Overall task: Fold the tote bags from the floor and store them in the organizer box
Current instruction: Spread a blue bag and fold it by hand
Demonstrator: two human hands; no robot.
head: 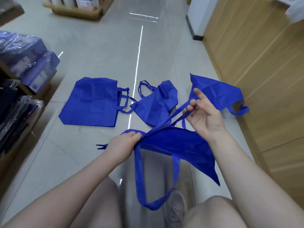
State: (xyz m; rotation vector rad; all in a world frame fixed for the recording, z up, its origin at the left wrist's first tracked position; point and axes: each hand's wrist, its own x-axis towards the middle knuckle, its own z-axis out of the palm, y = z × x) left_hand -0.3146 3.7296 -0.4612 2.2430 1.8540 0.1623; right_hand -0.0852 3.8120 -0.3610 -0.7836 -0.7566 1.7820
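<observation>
I hold a blue tote bag [177, 143] above my knees. My left hand [122, 146] grips its upper edge at the left. My right hand [203, 113] pinches one of its long handles between thumb and fingers, palm up. The other handle hangs down in a loop between my legs. Three more blue tote bags lie on the tiled floor: a flat one [92, 101] at the left, a crumpled one [156, 102] in the middle, and one [217, 92] at the right, partly behind my right hand. No organizer box is recognisable.
Shelves with plastic-wrapped dark goods [19, 66] line the left side. A wooden cabinet wall [263, 63] runs along the right. A cardboard box with items [79, 7] stands far up the aisle. My shoe [176, 209] is below the bag.
</observation>
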